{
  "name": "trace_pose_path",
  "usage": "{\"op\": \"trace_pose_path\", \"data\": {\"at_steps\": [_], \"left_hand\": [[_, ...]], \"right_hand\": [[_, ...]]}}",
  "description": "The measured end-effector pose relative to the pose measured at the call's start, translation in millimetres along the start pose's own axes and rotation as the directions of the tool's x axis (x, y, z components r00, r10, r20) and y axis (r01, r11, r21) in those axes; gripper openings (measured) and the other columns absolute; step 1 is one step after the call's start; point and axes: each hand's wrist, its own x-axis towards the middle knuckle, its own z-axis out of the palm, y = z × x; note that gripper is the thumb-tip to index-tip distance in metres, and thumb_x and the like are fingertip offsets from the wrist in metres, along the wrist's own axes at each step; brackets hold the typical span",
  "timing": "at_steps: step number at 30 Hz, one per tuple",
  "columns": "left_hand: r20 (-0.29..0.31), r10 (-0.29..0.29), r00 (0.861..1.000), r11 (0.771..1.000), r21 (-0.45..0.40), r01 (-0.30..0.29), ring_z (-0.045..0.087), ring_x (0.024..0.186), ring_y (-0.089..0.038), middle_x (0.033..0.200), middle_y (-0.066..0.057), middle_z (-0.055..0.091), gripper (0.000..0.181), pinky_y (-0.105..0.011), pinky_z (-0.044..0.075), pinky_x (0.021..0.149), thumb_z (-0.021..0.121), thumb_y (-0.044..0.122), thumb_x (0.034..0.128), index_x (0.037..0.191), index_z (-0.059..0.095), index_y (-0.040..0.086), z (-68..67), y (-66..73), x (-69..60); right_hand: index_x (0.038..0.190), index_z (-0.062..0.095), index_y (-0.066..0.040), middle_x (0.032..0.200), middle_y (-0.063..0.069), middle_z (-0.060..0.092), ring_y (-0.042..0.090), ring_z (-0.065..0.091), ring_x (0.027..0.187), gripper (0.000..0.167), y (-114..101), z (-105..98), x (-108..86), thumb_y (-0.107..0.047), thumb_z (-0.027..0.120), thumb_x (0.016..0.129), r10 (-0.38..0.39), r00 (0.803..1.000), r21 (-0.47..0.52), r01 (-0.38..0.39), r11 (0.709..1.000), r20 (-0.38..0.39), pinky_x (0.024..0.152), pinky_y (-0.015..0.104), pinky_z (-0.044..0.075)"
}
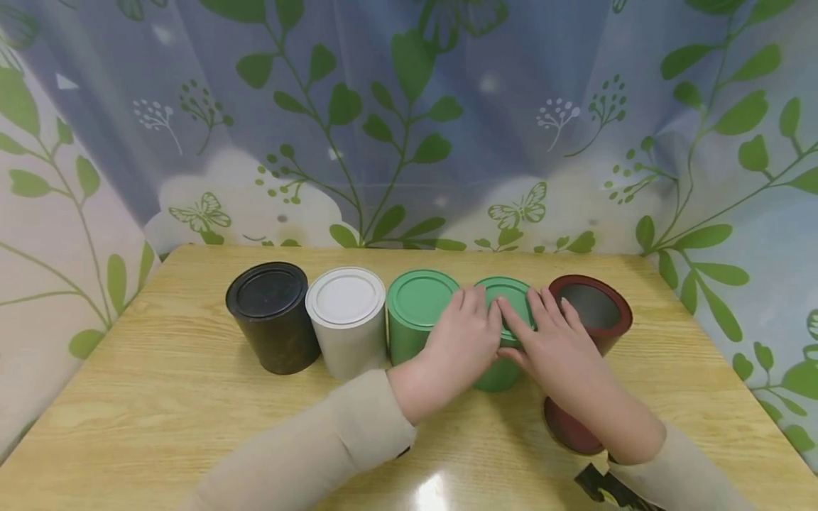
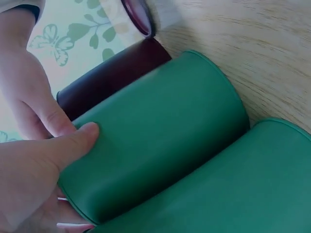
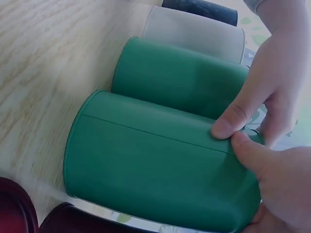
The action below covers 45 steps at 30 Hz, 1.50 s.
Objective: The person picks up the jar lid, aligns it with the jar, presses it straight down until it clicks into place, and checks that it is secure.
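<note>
Both hands are on a lidded green canister (image 1: 498,380) in the row, second from the right. My left hand (image 1: 463,341) lays its fingers over the near-left part of the lid (image 1: 507,285), and its thumb presses the side wall, as the left wrist view shows. My right hand (image 1: 562,348) rests its fingers on the lid's right side. In the right wrist view the right thumb sits on the wall near the rim, close beside the left thumb. The canister (image 3: 150,165) stands upright on the table. Fingers hide part of its lid.
To the left stand another green canister (image 1: 423,298), a white canister (image 1: 346,298) and a black canister (image 1: 268,291), all lidded. At right is a dark red canister (image 1: 610,343) without a lid. A dark red lid (image 1: 571,429) lies nearer on the wooden table (image 1: 160,426). A patterned curtain (image 1: 396,163) hangs behind.
</note>
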Motion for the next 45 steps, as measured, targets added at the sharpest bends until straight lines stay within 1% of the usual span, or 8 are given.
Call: {"op": "trace_pose_path", "data": {"at_steps": [6,11,17,22,26,37,41,45], "left_hand": [[0.143,-0.048,0.988,0.995,-0.085,0.061,0.041,0.127,-0.024,0.138,-0.009,0.047,0.081,-0.043,0.031,0.105,0.051,0.066,0.0826,0.14,0.044,0.008,1.2,-7.4,7.1],[0.145,-0.062,0.987,0.978,-0.189,0.09,0.034,0.132,-0.025,0.146,-0.012,0.036,0.082,-0.047,0.026,0.107,0.051,0.062,0.0857,0.145,0.034,0.009,5.7,-8.9,2.1],[-0.102,0.013,0.995,0.972,-0.233,-0.037,0.043,0.126,-0.022,0.141,-0.008,0.043,0.066,-0.043,0.036,0.102,0.053,0.057,0.0875,0.136,0.048,0.014,-1.8,0.9,-11.7],[-0.313,0.113,0.943,0.929,-0.302,-0.211,0.051,0.118,-0.017,0.131,-0.003,0.054,0.05,-0.032,0.043,0.095,0.056,0.051,0.0879,0.124,0.06,0.017,-11.2,17.5,-21.4],[-0.344,0.191,0.919,0.878,-0.358,-0.317,0.052,0.115,-0.013,0.126,0.001,0.058,0.039,-0.026,0.043,0.092,0.053,0.048,0.0904,0.116,0.065,0.021,-12.5,31.4,-25.4],[-0.042,0.293,0.955,0.81,-0.519,-0.272,0.059,0.092,-0.003,0.109,0.016,0.061,0.03,-0.019,0.048,0.067,0.055,0.049,0.0894,0.107,0.066,0.028,8.4,57.5,-7.8],[0.085,0.3,0.95,0.768,-0.613,-0.188,0.058,0.083,0.0,0.105,0.018,0.06,0.025,-0.019,0.046,0.056,0.059,0.047,0.0877,0.105,0.066,0.03,13.2,69.6,2.4],[0.166,0.306,0.937,0.77,-0.622,-0.142,0.058,0.081,-0.001,0.102,0.017,0.058,0.025,-0.02,0.045,0.053,0.062,0.046,0.0852,0.105,0.064,0.031,14.8,82.9,10.4]], "right_hand": [[0.141,0.041,-0.007,0.14,0.028,0.037,0.042,0.032,0.13,0.069,8.7,6.8,2.0,-0.037,0.066,0.084,0.013,1.0,0.092,-0.014,0.996,0.011,0.098,0.065,0.028],[0.142,0.039,-0.004,0.145,0.022,0.033,0.036,0.024,0.136,0.069,19.4,5.0,-13.8,-0.034,0.066,0.085,-0.01,1.0,0.216,0.008,0.976,0.006,0.1,0.067,0.02],[0.132,0.052,-0.003,0.136,0.016,0.048,0.024,0.039,0.13,0.056,27.6,0.5,-39.1,-0.045,0.041,0.097,-0.123,0.978,0.34,0.175,0.924,-0.17,0.109,0.043,0.023],[0.118,0.064,-0.002,0.115,0.007,0.064,0.013,0.058,0.106,0.05,34.2,3.4,-60.5,-0.041,0.039,0.099,-0.149,0.929,0.369,0.277,0.887,-0.338,0.098,0.013,0.032],[0.103,0.069,-0.006,0.093,-0.003,0.066,0.008,0.061,0.078,0.047,40.1,9.6,-76.0,-0.043,0.04,0.099,-0.109,0.925,0.346,0.243,0.906,-0.364,0.072,0.013,0.045],[0.093,0.069,-0.014,0.084,-0.014,0.05,0.001,0.052,0.07,0.029,59.7,37.8,-110.0,-0.015,0.083,0.066,0.011,0.996,0.382,0.023,0.924,-0.086,0.054,0.013,0.041],[0.096,0.069,-0.013,0.086,-0.013,0.05,0.007,0.056,0.076,0.037,67.7,44.6,-117.4,-0.021,0.085,0.063,0.065,0.998,0.381,-0.059,0.923,-0.002,0.058,0.022,0.049],[0.099,0.068,-0.01,0.082,-0.012,0.043,0.002,0.047,0.07,0.044,72.1,49.1,-122.8,-0.033,0.084,0.065,0.105,0.989,0.397,-0.138,0.907,0.104,0.055,0.022,0.045]]}}
